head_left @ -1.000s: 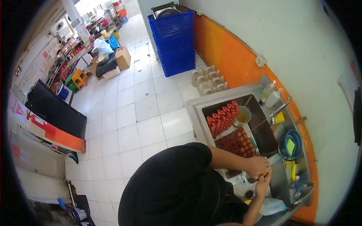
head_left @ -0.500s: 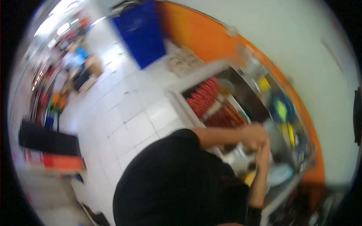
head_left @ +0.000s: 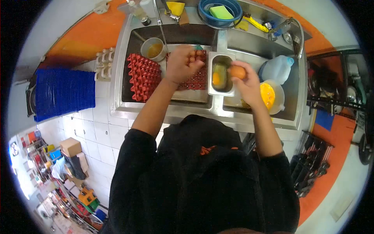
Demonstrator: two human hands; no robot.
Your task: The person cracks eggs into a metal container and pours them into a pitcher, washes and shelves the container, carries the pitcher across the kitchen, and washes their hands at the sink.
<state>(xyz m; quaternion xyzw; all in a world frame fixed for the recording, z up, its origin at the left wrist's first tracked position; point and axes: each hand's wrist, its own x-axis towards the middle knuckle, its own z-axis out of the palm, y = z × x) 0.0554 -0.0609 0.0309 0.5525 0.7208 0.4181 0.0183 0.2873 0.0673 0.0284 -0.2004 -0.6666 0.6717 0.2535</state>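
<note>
My right hand (head_left: 248, 84) grips a brown egg (head_left: 237, 72) between thumb and fingers, beside the right rim of a small steel container (head_left: 210, 78). Inside that container lie clear egg white and a yolk (head_left: 216, 78). Over a red egg tray (head_left: 193, 82) in the left basin is my left hand (head_left: 182, 64), its thumb apart from the bent fingers. Brown eggs (head_left: 199, 53) show around its fingertips, which are blurred and partly hidden. To the right, a clear bowl (head_left: 280, 102) holds many yellow yolks (head_left: 267, 95).
More stacked red trays (head_left: 143, 78) stand left, below a pot (head_left: 151, 48) with yellowish liquid. A plastic jug (head_left: 276, 69) lies in the right basin. Behind are faucets (head_left: 159, 17) and a blue basin (head_left: 220, 19) with a green sponge (head_left: 221, 12). The steel sink edge (head_left: 167, 119) runs before me.
My view has turned from a tilted, blurred angle to face the sink. My hands, close together before, are now apart: left over the egg tray, right with an egg by the steel container.
</note>
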